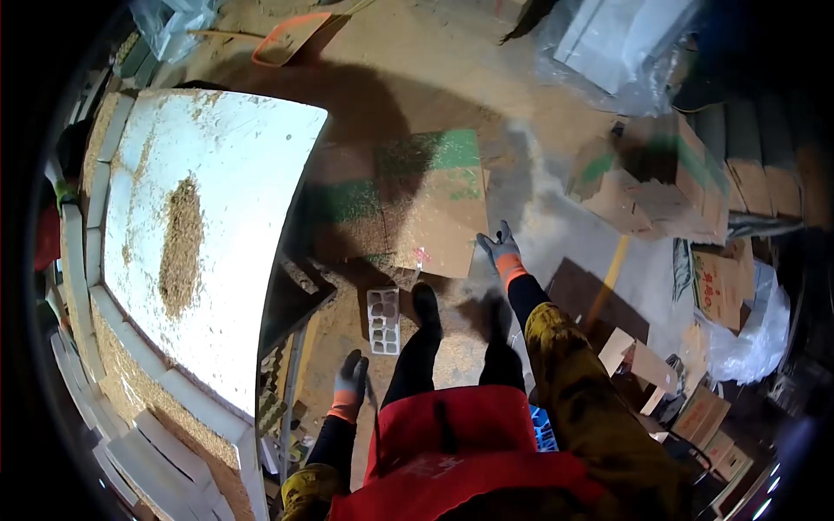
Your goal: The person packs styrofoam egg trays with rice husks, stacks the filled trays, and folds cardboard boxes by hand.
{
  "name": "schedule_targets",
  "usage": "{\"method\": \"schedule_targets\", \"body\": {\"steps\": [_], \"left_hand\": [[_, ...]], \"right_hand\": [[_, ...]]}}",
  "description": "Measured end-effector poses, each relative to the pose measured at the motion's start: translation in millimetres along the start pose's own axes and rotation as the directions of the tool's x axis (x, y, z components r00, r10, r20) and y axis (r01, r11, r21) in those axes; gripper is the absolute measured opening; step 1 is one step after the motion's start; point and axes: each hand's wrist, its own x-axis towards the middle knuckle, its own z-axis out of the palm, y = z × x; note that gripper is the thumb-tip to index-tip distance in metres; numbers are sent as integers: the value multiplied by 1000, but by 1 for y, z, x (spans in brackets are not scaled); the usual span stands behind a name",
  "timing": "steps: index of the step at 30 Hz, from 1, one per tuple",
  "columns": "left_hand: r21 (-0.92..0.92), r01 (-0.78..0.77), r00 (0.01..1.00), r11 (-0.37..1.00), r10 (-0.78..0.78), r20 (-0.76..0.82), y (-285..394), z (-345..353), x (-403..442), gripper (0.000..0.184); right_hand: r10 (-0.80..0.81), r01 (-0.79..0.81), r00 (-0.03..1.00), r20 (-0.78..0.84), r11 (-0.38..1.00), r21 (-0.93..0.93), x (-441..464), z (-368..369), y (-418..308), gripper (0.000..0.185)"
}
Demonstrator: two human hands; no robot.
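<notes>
My right hand [501, 251], in a grey glove with an orange cuff, reaches forward with its fingers apart and nothing in it. It is beside the right edge of a flattened cardboard sheet [452, 227] with green bands on the floor. My left hand [349, 384], gloved the same way, hangs lower left, near a white tray with several compartments [383, 322]. Its fingers point forward, and whether it holds anything is too unclear to tell.
A white-topped table [239, 174] with a heap of brown grains [181, 247] stands at the left. An orange-edged scoop [289, 40] lies at the top. Cardboard boxes [651, 187] and plastic wrap [747, 334] are at the right. A co-worker's green-gloved hand [65, 191] shows far left.
</notes>
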Motion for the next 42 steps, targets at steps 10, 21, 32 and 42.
{"method": "schedule_targets", "body": {"steps": [10, 21, 32, 42], "left_hand": [[-548, 228, 930, 805, -347, -124, 85, 99, 20, 38], [-992, 117, 600, -52, -792, 112, 148, 227, -73, 91], [-997, 71, 656, -35, -752, 73, 147, 300, -65, 79], [-796, -341, 728, 501, -395, -560, 166, 226, 74, 35]], "right_hand": [[127, -79, 899, 420, 988, -132, 3, 3, -103, 44], [-142, 921, 229, 963, 352, -167, -83, 9, -143, 20], [533, -384, 441, 722, 839, -385, -66, -88, -120, 40], [364, -390, 570, 737, 909, -148, -68, -50, -99, 35]]}}
